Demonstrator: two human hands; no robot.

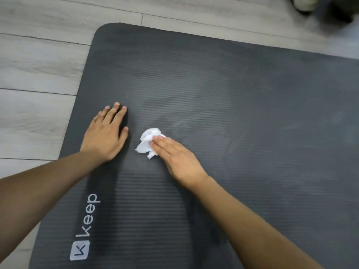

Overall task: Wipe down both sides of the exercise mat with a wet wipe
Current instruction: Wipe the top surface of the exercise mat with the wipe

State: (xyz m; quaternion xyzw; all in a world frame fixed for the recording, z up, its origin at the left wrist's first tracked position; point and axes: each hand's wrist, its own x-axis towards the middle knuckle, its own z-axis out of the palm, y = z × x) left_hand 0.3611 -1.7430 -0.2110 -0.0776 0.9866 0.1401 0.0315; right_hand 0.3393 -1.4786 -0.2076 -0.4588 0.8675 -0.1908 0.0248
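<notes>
Left hand (pixel 105 133) and right hand (pixel 178 158) on bare forearms (pixel 252 220)

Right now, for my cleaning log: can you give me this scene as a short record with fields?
mat: dark grey, ribbed, flat on the floor, Keep logo facing up
floor: pale wood-look planks
wet wipe: white, crumpled, on the mat
left grip: hand flat, palm down on the mat, holds nothing
right grip: straight fingers press on the wet wipe
faint streaks: on the mat beyond the wet wipe
top right corner: blurred items, cannot tell
</notes>
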